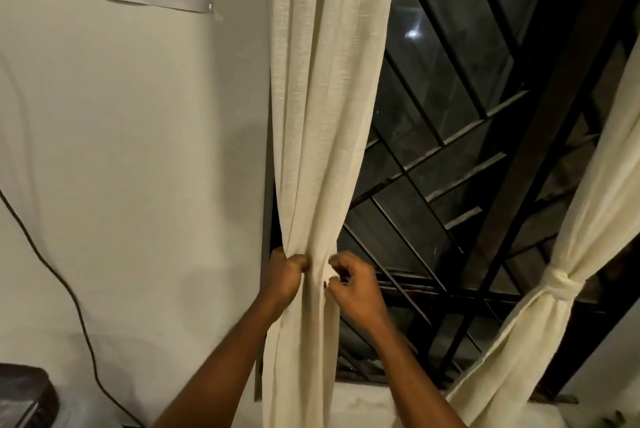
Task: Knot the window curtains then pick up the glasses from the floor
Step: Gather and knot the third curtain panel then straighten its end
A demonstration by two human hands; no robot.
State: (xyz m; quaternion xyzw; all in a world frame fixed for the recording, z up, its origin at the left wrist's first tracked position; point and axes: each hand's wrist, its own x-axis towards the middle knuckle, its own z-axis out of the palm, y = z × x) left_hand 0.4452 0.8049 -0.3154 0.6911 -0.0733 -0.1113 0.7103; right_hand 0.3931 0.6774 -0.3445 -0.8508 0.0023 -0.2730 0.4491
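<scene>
The left curtain (322, 115) hangs straight up and down, right in front of the person, with the wall (138, 150) on one side and the dark window bars (450, 150) on the other. It is long and thin. It is wide at the top, gets squeezed narrow at the hands, and then drops down between the two arms and out of the bottom of the picture. Both hands are on it at the narrow part, one on each side and close together. The left hand (285, 275) is curled tight round the left side of the bunched cloth. The right hand (356, 289) is curled too, and its thumb and fingers pinch a small fold on the right side. Neither hand is open, and both are about as near to the cloth as each other. The loose tail below the hands is the part that will likely have to be looped round to make the tie. Well off to the right, the right curtain (519, 341) slants down and already has a knot (561, 280) in it. So this one looks like the last to tie. The glasses and the floor are not in view.
</scene>
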